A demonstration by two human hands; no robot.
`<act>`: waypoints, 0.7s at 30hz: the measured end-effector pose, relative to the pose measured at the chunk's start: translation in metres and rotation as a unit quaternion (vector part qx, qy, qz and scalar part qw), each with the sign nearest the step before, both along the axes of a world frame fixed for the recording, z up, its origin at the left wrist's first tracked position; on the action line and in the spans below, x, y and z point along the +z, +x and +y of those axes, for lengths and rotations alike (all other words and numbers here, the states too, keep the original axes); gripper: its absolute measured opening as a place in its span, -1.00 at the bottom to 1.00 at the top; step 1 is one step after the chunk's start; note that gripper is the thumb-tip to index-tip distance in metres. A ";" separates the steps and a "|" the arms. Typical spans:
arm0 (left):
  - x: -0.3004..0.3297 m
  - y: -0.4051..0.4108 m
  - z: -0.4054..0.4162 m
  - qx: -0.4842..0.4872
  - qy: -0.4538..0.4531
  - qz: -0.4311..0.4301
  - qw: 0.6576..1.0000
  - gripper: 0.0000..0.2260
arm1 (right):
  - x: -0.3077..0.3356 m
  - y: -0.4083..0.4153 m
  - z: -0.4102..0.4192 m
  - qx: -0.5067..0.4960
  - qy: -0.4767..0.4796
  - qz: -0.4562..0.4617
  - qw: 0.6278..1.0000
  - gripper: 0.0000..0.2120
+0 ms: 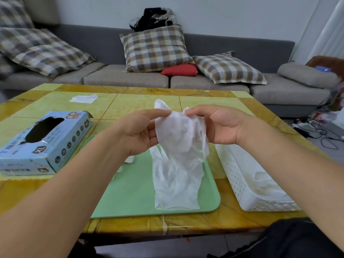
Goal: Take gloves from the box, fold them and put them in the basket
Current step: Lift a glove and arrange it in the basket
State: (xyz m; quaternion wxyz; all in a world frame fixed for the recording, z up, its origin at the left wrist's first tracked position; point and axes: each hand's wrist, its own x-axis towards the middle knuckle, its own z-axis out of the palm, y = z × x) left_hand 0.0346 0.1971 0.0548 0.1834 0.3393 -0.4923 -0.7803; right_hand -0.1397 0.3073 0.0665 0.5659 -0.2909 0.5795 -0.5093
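Observation:
Both my hands hold up a crumpled white glove (181,133) above the table. My left hand (138,131) pinches its left top edge and my right hand (221,123) pinches its right top edge. Under it, a second white glove (175,183) lies flat on a green tray (130,192). A blue glove box (44,142) marked XL lies to the left, its dark opening facing up. To the right stands a white perforated basket (247,185) with pale gloves inside.
A white tissue (83,98) lies at the table's far left. A grey sofa (204,81) with checked cushions runs behind the table. Cables and a power strip (307,125) lie on the floor to the right. Small white pieces lie on the tray's left edge.

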 end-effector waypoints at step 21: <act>-0.043 -0.003 -0.017 -0.042 -0.401 -0.030 0.914 -0.74 | -0.054 -0.007 -0.002 0.020 -0.063 0.399 0.915 -0.88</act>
